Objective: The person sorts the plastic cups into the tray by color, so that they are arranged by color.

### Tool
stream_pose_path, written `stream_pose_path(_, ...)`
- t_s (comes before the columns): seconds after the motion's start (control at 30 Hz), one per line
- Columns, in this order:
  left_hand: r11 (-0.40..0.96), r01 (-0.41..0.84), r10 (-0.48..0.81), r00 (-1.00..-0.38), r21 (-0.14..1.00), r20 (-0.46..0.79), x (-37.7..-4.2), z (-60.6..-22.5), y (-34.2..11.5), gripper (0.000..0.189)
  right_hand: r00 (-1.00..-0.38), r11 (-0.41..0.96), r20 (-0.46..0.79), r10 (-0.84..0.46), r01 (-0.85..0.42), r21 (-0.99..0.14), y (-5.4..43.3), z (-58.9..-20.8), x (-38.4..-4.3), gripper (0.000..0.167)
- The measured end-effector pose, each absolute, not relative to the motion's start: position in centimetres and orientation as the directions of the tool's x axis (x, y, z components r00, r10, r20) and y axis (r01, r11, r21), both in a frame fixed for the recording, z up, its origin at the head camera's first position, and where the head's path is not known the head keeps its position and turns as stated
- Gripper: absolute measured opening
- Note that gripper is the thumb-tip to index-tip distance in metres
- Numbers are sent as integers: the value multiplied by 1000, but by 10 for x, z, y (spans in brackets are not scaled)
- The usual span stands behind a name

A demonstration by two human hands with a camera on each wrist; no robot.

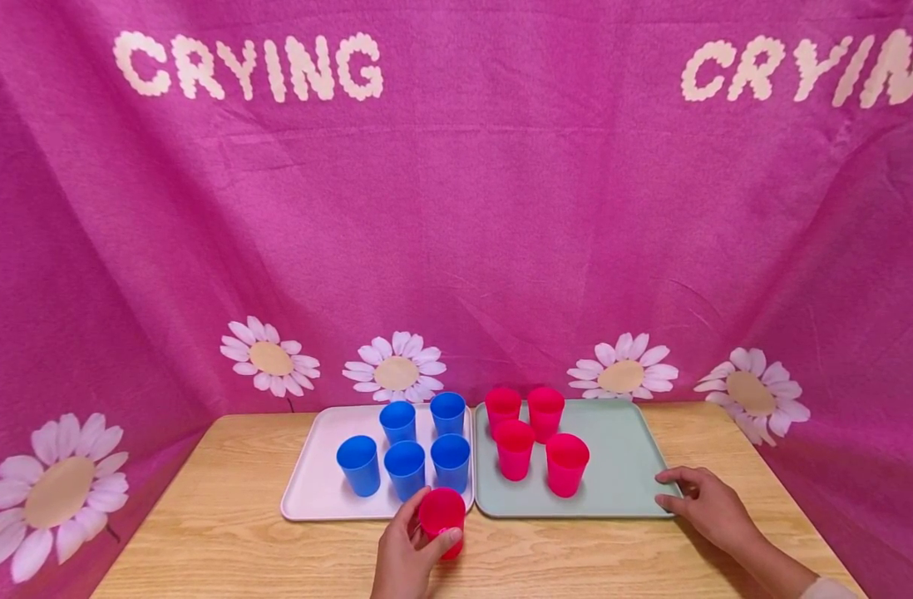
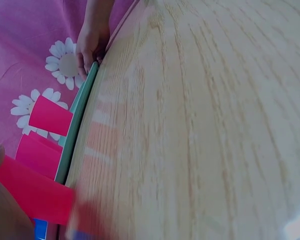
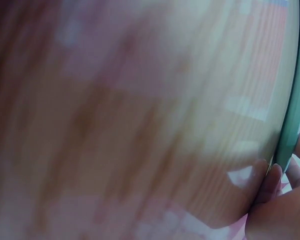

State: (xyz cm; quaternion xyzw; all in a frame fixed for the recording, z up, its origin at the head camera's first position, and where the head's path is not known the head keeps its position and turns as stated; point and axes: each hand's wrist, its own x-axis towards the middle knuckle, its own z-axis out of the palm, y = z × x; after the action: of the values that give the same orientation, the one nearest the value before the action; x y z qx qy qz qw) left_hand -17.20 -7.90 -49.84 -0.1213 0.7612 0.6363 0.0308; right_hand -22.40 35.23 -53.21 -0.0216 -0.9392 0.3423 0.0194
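Observation:
My left hand [image 1: 412,549] grips a red plastic cup [image 1: 441,522], its thumb on the near side and fingers behind. This cup is upright, mouth up, in front of where the two trays meet; in the left wrist view the same cup [image 2: 35,192] is beside the thumb. At the front right corner of the green tray [image 1: 621,449], my right hand [image 1: 707,503] holds the rim between thumb and fingers. The right wrist view has its fingertips [image 3: 270,182] right against the tray's edge [image 3: 290,125]. Several red cups [image 1: 566,466] stand on the green tray's left half.
Left of the green tray lies a white tray [image 1: 314,474], with several blue cups [image 1: 359,466] standing upright on it. Both trays rest side by side on a wooden table [image 1: 224,516]. A pink cloth [image 1: 456,208] with daisies and lettering hangs behind and around.

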Motion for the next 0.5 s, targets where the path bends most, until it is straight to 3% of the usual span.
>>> stream_pose_path(0.5, 133, -203, -75, -978, 970, -195, -162, -488, -55, 86, -998, 775, 50, 42, 1, -632, 355, -536, -223, 35)
